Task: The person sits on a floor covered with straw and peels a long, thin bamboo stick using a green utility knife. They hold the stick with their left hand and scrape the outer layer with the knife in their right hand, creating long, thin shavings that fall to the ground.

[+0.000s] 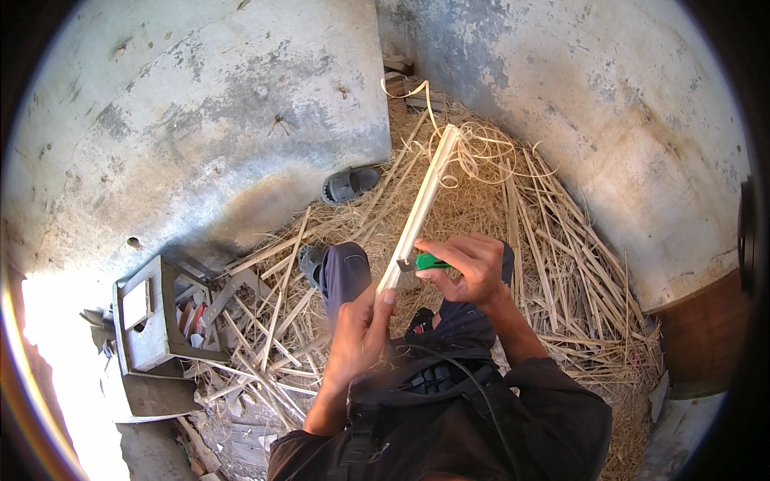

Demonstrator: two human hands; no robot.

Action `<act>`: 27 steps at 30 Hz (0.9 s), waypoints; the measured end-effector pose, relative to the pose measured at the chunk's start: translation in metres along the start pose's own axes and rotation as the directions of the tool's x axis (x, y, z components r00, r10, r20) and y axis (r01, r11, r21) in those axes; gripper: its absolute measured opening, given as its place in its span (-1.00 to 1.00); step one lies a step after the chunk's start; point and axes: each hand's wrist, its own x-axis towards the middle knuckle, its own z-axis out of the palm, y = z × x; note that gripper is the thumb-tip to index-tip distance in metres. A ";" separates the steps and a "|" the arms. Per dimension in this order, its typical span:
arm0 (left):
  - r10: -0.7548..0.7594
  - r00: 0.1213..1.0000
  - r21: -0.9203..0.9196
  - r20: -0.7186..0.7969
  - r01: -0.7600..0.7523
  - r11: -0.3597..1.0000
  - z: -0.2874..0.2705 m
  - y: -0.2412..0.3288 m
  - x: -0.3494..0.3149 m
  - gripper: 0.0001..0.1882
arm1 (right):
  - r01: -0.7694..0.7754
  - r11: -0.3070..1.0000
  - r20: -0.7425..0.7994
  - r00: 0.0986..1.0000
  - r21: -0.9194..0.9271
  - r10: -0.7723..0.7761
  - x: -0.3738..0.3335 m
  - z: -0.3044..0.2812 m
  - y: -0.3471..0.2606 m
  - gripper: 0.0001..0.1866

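Observation:
My left hand (358, 333) is closed round the near end of a pale, split wooden strip (427, 192), which slants up and away to the right. In my right hand (472, 268) is a green-handled knife (431, 261), gripped between thumb and fingers. Its dark blade lies against the strip, a little above my left fingers. Long, thin curled shavings (481, 152) hang at the strip's far end. My right fingertips come close to the strip's right edge; whether they touch it I cannot tell.
Several loose wooden strips (553, 264) and a bed of fine shavings (473, 208) cover the floor. A grey clog (350, 185) lies by the left wall (208, 120). To the left stands a box-like frame (152, 321) with small items inside. My knees are below the work.

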 end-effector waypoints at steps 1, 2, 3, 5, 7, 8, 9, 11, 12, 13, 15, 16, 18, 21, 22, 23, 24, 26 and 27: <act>0.012 1.000 0.009 -0.005 -0.012 1.000 0.000 0.000 0.000 -0.55 | -0.009 1.000 0.008 1.000 0.009 0.009 0.000 -0.001 0.000 -0.61; 0.025 1.000 0.018 -0.009 -0.025 1.000 0.000 0.000 -0.001 -0.55 | -0.034 0.999 -0.025 0.999 0.029 0.034 -0.001 0.001 0.003 -0.62; 0.036 0.999 0.027 0.005 -0.036 0.999 0.001 -0.005 -0.001 -0.55 | -0.058 0.997 -0.059 0.996 0.048 0.060 -0.002 0.003 0.009 -0.63; 0.059 0.998 0.043 0.035 -0.060 0.997 0.001 -0.018 -0.004 -0.54 | -0.109 0.991 -0.080 0.990 0.079 0.115 0.001 0.000 0.018 -0.64; 0.006 1.000 0.032 0.009 -0.007 0.999 0.001 -0.012 -0.007 -0.54 | -0.165 0.981 -0.051 0.984 0.103 0.171 0.010 -0.008 0.023 -0.65; -0.020 1.000 0.026 -0.005 0.020 0.999 0.002 -0.010 -0.009 -0.54 | -0.171 0.982 -0.021 0.985 0.079 0.173 0.008 -0.006 0.027 -0.65; -0.018 1.000 0.023 0.000 0.018 1.000 0.002 -0.012 -0.009 -0.54 | -0.168 0.982 -0.031 0.985 0.091 0.171 0.007 -0.006 0.029 -0.65; -0.014 1.000 0.016 0.008 0.014 1.000 0.001 -0.017 -0.010 -0.55 | -0.160 0.980 -0.049 0.985 0.116 0.166 0.007 -0.005 0.032 -0.65; -0.032 0.999 0.014 0.023 0.032 0.999 0.000 -0.017 -0.011 -0.55 | -0.163 0.981 -0.056 0.984 0.108 0.169 0.008 -0.007 0.034 -0.65; -0.050 0.998 0.011 0.037 0.050 0.999 -0.001 -0.017 -0.012 -0.55 | -0.165 0.981 -0.064 0.983 0.099 0.172 0.009 -0.009 0.036 -0.65; -0.062 0.997 0.008 0.054 0.062 0.998 -0.002 -0.019 -0.013 -0.55 | -0.178 0.979 -0.070 0.980 0.098 0.186 0.011 -0.010 0.038 -0.65; -0.056 0.997 0.008 0.056 0.056 0.998 -0.003 -0.021 -0.014 -0.56 | -0.188 0.977 -0.069 0.978 0.104 0.196 0.012 -0.009 0.040 -0.66; -0.057 0.996 0.009 0.062 0.056 0.998 -0.001 -0.026 -0.016 -0.56 | -0.222 0.971 -0.073 0.971 0.088 0.228 0.008 -0.008 0.048 -0.67; -0.086 0.994 -0.002 0.073 0.086 0.996 0.002 -0.036 -0.021 -0.56 | -0.281 0.959 -0.084 0.956 0.028 0.282 0.004 -0.010 0.061 -0.67; -0.100 0.992 -0.014 0.077 0.102 0.995 0.002 -0.037 -0.024 -0.56 | -0.292 0.956 -0.087 0.952 0.016 0.293 0.009 -0.013 0.060 -0.67; -0.115 0.990 -0.026 0.081 0.117 0.993 0.003 -0.038 -0.025 -0.55 | -0.304 0.953 -0.090 0.949 0.004 0.303 0.012 -0.015 0.060 -0.66; -0.112 0.990 -0.040 0.087 0.116 0.992 0.003 -0.038 -0.025 -0.56 | -0.291 0.957 -0.083 0.953 0.011 0.291 0.010 -0.013 0.063 -0.64; -0.107 0.989 -0.065 0.099 0.113 0.991 0.001 -0.036 -0.024 -0.56 | -0.309 0.948 -0.077 0.946 0.072 0.315 0.007 -0.011 0.065 -0.62; -0.158 0.980 -0.111 0.120 0.171 0.979 0.000 -0.036 -0.024 -0.56 | -0.320 0.942 -0.073 0.942 0.099 0.327 0.005 -0.011 0.066 -0.62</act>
